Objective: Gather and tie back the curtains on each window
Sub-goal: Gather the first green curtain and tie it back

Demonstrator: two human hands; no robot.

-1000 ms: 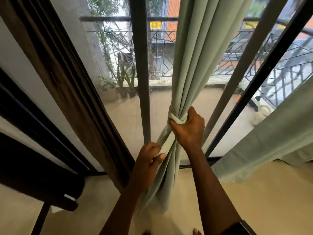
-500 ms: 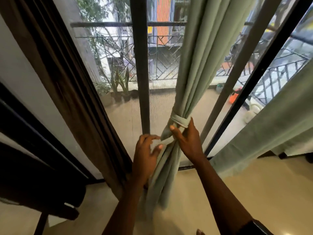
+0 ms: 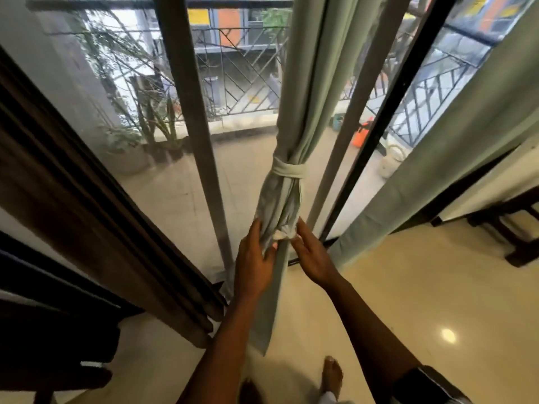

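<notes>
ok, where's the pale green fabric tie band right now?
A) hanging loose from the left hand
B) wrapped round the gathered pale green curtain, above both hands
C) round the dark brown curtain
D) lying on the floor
B: the pale green fabric tie band circles the gathered pale green curtain, while the left hand and right hand touch the bundle lower down.

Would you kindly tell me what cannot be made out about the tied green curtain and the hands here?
All in the head view:
1. green curtain: top and rail cut off by the upper edge.
2. white bunch beside the right hand: blurred; tie end or lining, unclear.
3. left hand: fingers partly behind the folds, so its grip is unclear.
</notes>
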